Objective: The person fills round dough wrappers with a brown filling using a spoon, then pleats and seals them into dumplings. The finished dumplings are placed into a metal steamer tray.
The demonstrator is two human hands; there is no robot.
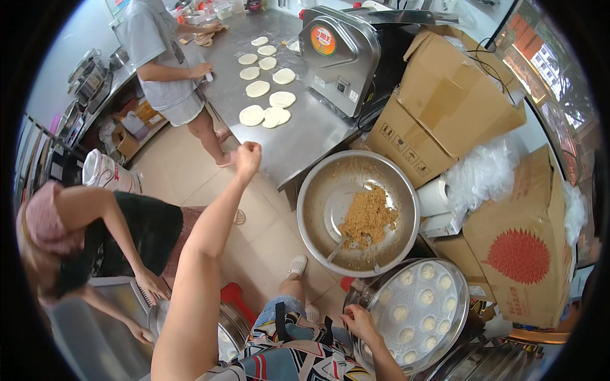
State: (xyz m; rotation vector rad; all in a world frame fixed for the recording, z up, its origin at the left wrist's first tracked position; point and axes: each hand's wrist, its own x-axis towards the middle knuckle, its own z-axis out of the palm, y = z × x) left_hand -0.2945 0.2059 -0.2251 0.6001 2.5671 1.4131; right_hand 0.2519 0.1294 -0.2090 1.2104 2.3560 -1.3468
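My left hand (249, 159), its arm stretched far forward, is at the near left edge of the steel table (305, 143). Its fingers are curled in, and nothing shows in them. Several flat dough rounds (251, 115) lie on the table beyond it, two of the nearest overlapping. Low on the right, my right hand (361, 325) hovers by the left rim of a round steamer tray (464, 305), fingers loosely bent and holding nothing visible. Pleated buns (427, 296) sit spaced out on its perforated liner. A large steel bowl (305, 228) between my hands contains brown crumbly filling (369, 212) and utensils.
A dough machine (338, 66) stands on the table. Cardboard boxes (457, 100) and plastic bags (486, 171) crowd the right. One person (157, 62) stands at the table's far left with a rolling pin (206, 69); another person (114, 233) bends over a steel vessel at left.
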